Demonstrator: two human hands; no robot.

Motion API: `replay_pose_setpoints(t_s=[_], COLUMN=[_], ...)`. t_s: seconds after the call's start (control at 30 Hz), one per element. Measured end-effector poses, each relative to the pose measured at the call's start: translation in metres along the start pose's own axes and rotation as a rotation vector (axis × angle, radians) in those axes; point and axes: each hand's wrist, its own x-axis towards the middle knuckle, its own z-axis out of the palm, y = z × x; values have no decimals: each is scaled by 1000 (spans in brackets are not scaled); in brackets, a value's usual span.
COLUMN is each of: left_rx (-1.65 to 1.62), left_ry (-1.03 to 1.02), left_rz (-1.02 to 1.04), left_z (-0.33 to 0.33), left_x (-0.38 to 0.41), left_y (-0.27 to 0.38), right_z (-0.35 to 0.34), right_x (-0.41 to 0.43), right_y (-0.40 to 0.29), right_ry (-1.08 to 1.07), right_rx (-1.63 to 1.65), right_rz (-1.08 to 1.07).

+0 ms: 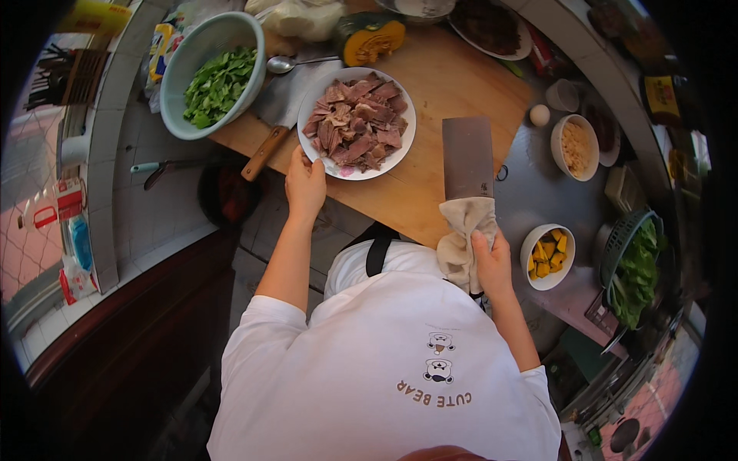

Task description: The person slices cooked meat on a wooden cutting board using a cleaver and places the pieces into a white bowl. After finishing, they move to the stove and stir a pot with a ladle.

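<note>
My left hand (pixel 305 183) grips the near-left rim of a white plate (pixel 349 175) with its thumb over the edge. Sliced cooked meat (pixel 357 124) is heaped on it. Whether the plate rests on the wooden cutting board (pixel 438 75) or is lifted, I cannot tell. My right hand (pixel 493 259) holds a bunched beige cloth (pixel 461 242), which covers the lower end of a cleaver (pixel 467 155). The blade points away from me at the board's right side; its handle is hidden. Left of the plate lies another cleaver with a wooden handle (pixel 266 152), its blade partly under the plate.
A green bowl (pixel 173 109) of chopped greens stands left, near a cut pumpkin (pixel 372 43). On the right metal counter (pixel 513 201) are an egg (pixel 539 115), a bowl of chopped pale food (pixel 575 147), a bowl of pumpkin pieces (pixel 548 256) and a basket of leafy greens (pixel 634 271).
</note>
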Motion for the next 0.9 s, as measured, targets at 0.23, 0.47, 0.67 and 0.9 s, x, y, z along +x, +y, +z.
replay_pose_setpoints(t_s=[0.23,0.47,0.67,0.9], left_rx=[-222,219,75,456], left_ry=[-200,-349,-368,-296], left_rz=[143,240,319,782], left_z=[52,105,116,102], left_x=[0,1,0,-11], left_y=[40,96,95,112], right_z=[-14,-21,-39,-53], right_x=[-13,-27,-32,-14], right_y=[13,20,14,-42], right_ry=[220,379,428,325], right_rx=[122,169,17,-538], right_rz=[67,58,2,-30])
